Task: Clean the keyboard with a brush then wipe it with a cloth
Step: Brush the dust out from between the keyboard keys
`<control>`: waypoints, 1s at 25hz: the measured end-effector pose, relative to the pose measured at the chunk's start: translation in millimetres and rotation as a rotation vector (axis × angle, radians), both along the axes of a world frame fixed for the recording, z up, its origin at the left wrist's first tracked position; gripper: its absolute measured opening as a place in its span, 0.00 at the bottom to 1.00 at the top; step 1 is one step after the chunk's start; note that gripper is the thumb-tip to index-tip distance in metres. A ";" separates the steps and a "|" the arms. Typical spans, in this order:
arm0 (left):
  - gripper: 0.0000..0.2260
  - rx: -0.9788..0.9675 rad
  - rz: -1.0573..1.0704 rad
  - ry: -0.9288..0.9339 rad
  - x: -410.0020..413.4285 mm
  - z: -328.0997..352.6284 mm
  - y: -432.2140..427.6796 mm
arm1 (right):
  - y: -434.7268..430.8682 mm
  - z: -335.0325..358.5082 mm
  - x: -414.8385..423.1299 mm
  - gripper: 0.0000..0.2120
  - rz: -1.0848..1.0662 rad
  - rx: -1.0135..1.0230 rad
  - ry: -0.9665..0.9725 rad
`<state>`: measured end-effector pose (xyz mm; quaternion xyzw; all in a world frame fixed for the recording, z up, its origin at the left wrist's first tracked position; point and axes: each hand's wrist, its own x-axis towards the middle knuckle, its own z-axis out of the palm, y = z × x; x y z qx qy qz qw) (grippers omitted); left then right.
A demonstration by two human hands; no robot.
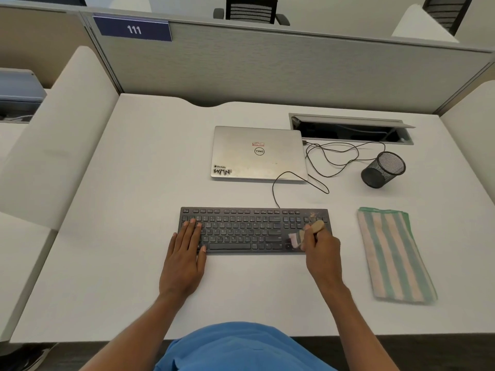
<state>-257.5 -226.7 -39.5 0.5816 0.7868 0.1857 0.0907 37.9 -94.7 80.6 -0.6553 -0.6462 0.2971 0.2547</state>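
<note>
A black keyboard (246, 230) lies flat on the white desk (134, 263), with brownish crumbs at its upper right corner. My left hand (184, 253) rests flat, fingers straight, on the keyboard's left end. My right hand (322, 251) grips a small brush (305, 234) with a wooden handle and pale bristles, the bristles touching the keys near the arrow cluster and number pad. A folded cloth (393, 254) with green and pink stripes lies on the desk to the right of the keyboard, apart from both hands.
A shut silver laptop (258, 152) sits behind the keyboard, with a black cable (316, 183) looping from it. A black mesh pen cup (383, 170) lies tipped at the right. An open cable hatch (351, 128) is at the back. Grey partitions enclose the desk.
</note>
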 end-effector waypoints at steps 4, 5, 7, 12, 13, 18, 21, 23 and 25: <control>0.28 0.000 -0.002 -0.007 0.5 -0.4 -0.3 | -11.4 -2.1 -5.8 0.16 0.054 -0.053 0.032; 0.28 -0.001 0.001 -0.009 0.4 -0.4 -0.7 | -17.9 -3.9 -3.4 0.16 0.069 -0.074 0.035; 0.28 -0.003 0.004 -0.010 -0.1 -0.3 -0.7 | -29.7 -6.5 5.5 0.14 0.086 -0.102 0.012; 0.28 -0.003 0.008 -0.005 -0.6 -1.2 0.0 | -33.2 1.9 15.3 0.12 0.103 -0.029 0.080; 0.28 0.001 0.007 -0.004 -0.3 -1.4 -0.4 | -32.2 2.5 13.9 0.12 0.160 -0.044 0.115; 0.28 0.009 0.001 -0.004 1.1 -1.8 0.1 | -22.6 -7.1 31.4 0.13 0.225 -0.120 0.068; 0.28 0.006 0.003 0.000 0.4 -2.4 0.2 | -16.1 2.6 41.6 0.14 0.105 -0.107 0.049; 0.28 0.006 0.000 0.000 1.3 -2.5 0.7 | -8.5 14.8 33.9 0.15 0.097 -0.056 0.080; 0.28 0.003 0.002 -0.005 0.5 -2.0 0.8 | 0.3 23.3 15.5 0.12 0.155 -0.096 0.131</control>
